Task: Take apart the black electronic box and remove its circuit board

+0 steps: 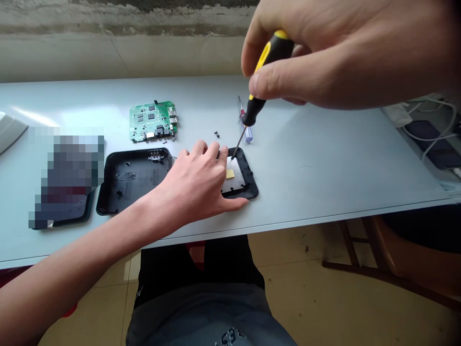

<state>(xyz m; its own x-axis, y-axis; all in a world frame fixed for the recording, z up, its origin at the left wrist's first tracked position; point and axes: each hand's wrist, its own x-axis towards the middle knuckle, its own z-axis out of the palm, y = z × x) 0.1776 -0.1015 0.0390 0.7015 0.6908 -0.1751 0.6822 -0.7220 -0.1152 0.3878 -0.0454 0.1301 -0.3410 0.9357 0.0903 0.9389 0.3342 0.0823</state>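
My right hand [306, 62] grips a black and yellow screwdriver [279, 46], held at a slant with its tip down at the top edge of a black plastic cover [253, 185]. A metal plate [236, 182] with a small yellow pad [230, 174] lies inside this cover. Across the cover's left part lies my left hand [201, 178], holding it against the table with the thumb at the near edge; the fingers hide that side. Left of it, a black plastic case half [139, 175] lies with its hollow side up, partly hidden by my left forearm.
Behind the case lies a green circuit board [153, 120]. Small black screws [216, 134] and a second screwdriver with a clear handle [247, 134] rest near the cover. A blurred-out phone-like object [68, 180] is at left. White cables [432, 125] and a dark device [430, 142] sit at right.
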